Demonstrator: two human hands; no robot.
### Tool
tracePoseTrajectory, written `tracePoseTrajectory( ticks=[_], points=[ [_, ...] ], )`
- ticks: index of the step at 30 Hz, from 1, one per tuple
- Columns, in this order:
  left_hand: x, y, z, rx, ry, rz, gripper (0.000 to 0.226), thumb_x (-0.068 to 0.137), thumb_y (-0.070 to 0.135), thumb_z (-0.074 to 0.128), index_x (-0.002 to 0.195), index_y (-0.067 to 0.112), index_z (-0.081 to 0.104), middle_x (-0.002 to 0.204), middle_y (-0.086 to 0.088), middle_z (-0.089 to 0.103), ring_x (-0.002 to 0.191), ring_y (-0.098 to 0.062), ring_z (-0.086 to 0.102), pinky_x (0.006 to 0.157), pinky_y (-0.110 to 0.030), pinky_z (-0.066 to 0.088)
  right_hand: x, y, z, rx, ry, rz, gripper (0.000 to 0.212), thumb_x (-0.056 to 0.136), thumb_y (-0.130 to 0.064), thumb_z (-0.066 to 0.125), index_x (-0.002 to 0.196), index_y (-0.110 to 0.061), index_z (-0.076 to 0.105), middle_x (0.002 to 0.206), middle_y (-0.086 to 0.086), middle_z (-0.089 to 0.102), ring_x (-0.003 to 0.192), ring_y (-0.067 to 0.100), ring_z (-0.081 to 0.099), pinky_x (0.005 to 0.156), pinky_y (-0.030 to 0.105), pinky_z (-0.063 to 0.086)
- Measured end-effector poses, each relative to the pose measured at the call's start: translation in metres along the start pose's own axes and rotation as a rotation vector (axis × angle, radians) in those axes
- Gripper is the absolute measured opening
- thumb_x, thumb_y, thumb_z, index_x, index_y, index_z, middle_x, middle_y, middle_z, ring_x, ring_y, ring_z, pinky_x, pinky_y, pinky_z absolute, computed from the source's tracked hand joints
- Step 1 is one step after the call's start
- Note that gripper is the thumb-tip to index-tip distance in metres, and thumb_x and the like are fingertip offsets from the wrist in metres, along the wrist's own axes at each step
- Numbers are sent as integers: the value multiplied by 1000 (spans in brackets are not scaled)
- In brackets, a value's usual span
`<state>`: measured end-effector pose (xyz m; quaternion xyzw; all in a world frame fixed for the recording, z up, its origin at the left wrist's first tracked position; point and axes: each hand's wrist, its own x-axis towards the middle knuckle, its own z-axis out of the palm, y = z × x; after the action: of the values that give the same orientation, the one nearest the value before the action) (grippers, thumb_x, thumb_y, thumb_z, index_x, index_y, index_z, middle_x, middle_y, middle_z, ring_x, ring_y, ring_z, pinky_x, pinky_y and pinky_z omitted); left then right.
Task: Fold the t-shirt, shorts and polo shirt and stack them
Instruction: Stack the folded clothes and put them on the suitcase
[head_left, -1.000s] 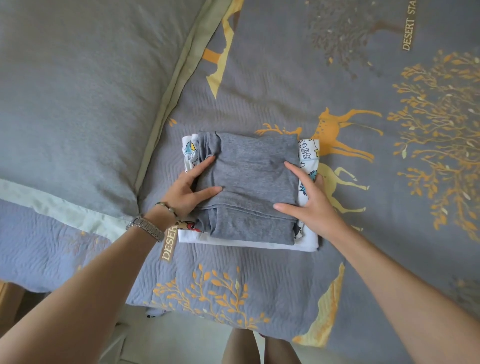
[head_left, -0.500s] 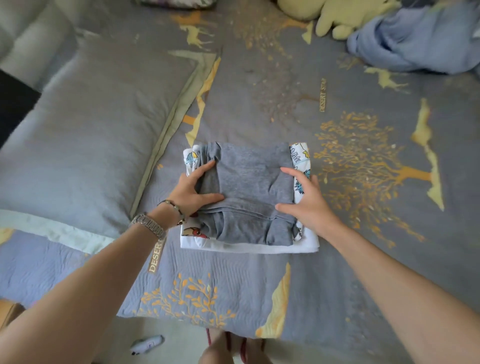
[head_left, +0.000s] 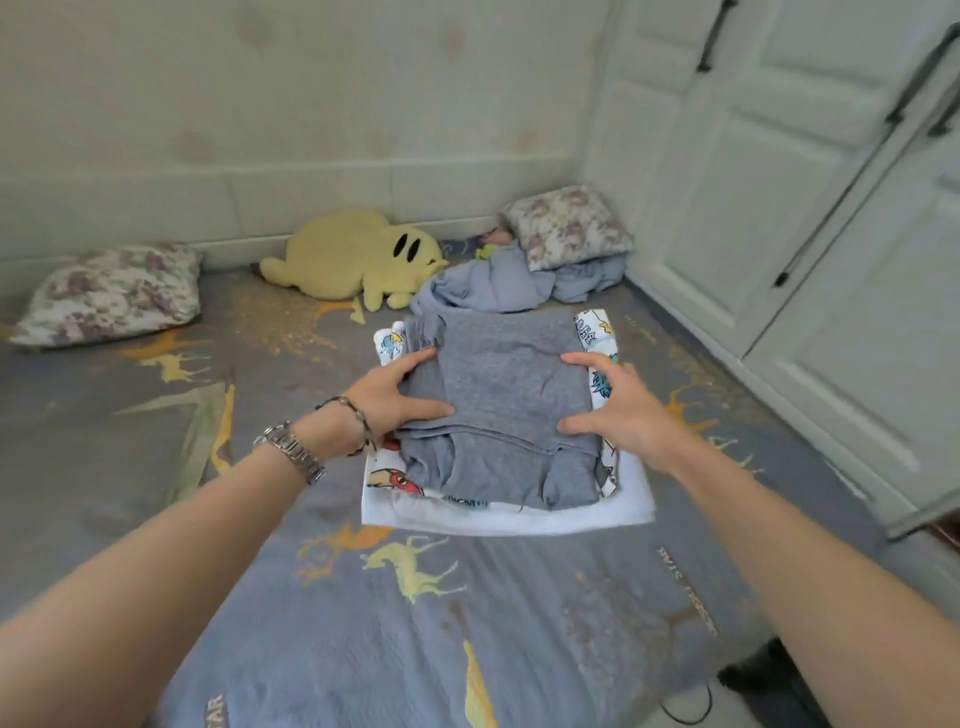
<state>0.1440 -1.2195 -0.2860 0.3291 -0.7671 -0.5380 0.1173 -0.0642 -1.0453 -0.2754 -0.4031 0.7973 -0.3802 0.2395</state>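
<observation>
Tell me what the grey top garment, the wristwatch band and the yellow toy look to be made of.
Grey garment: soft heathered knit, probably cotton jersey; matte, flecked, drapes in soft folds.
Watch band: metal links, silvery and shiny; likely steel.
Yellow toy: plush fabric, fuzzy matte pile, seemingly stuffed.

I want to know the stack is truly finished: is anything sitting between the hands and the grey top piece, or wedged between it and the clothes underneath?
Nothing visible is in the way. The left hand and right hand lie directly on the grey garment, one at each side. It rests straight on the cartoon-print garment, which lies on the white garment. Anything inside the folds is hidden.
</observation>
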Motion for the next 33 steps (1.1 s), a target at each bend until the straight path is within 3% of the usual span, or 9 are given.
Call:
tracePoseTrajectory(
  ticks=[2, 7, 12, 16, 19, 22, 28, 31, 33],
  points=[
    [0, 36, 19, 2, -99, 67, 77, 76, 15, 73, 141, 22, 33, 141, -1, 41, 123, -18, 47, 102, -31, 41, -33, 2, -33, 33, 86, 49, 71, 65, -9, 78, 122, -42, 51, 116, 5, 37, 87, 11, 50, 56, 10, 42],
    [-7, 110, 96, 82, -325, 193, 73, 76, 13, 73, 139, 20, 37, 134, 2, 45, 112, -11, 47, 93, -20, 39, -131, 29, -102, 127, 309, 193, 68, 53, -14, 83, 99, -55, 55, 128, 7, 45, 111, 23, 52, 83, 26, 46],
    [-24, 156, 203, 87, -551, 250, 75, 71, 10, 76, 137, 18, 42, 130, -4, 52, 113, -17, 53, 99, -28, 42, -244, 61, -154, 111, 528, 333, 69, 62, -4, 81, 118, -33, 55, 122, 5, 40, 105, 15, 46, 70, 7, 41],
    [-51, 187, 307, 90, -748, 277, 77, 68, 10, 78, 135, 21, 43, 131, -6, 54, 112, -18, 56, 96, -30, 45, -341, 100, -191, 149, 656, 489, 69, 65, -13, 82, 122, -36, 51, 123, 4, 33, 110, 19, 38, 97, 27, 36],
    [-84, 212, 394, 143, -884, 326, 77, 70, 12, 77, 137, 22, 41, 133, -3, 51, 108, -14, 54, 87, -22, 44, -412, 136, -221, 187, 795, 569, 61, 63, -22, 83, 115, -39, 54, 129, 4, 38, 116, 20, 43, 106, 35, 38],
    [-125, 238, 480, 183, -983, 389, 71, 75, 11, 73, 137, 21, 40, 126, 5, 47, 106, -8, 47, 69, -4, 43, -481, 175, -252, 188, 904, 621, 61, 63, -23, 83, 116, -35, 56, 127, 3, 43, 112, 19, 47, 102, 31, 40],
    [-180, 281, 631, 231, -1068, 434, 76, 71, 15, 77, 137, 22, 40, 135, 1, 46, 113, -13, 48, 99, -27, 41, -587, 258, -325, 214, 997, 714, 61, 66, -20, 81, 119, -34, 54, 122, 6, 34, 112, 24, 43, 103, 31, 37],
    [-195, 300, 687, 249, -1060, 451, 77, 69, 16, 79, 136, 23, 42, 137, -2, 47, 119, -18, 48, 105, -33, 40, -618, 294, -361, 203, 1020, 733, 61, 67, -17, 80, 120, -32, 53, 121, 6, 33, 108, 22, 42, 101, 29, 35],
    [-202, 309, 718, 252, -1064, 443, 75, 70, 14, 77, 136, 21, 42, 135, 0, 47, 116, -16, 48, 102, -28, 39, -630, 313, -382, 200, 1008, 741, 61, 68, -17, 80, 120, -32, 53, 120, 6, 33, 108, 22, 42, 100, 28, 35]
  ],
)
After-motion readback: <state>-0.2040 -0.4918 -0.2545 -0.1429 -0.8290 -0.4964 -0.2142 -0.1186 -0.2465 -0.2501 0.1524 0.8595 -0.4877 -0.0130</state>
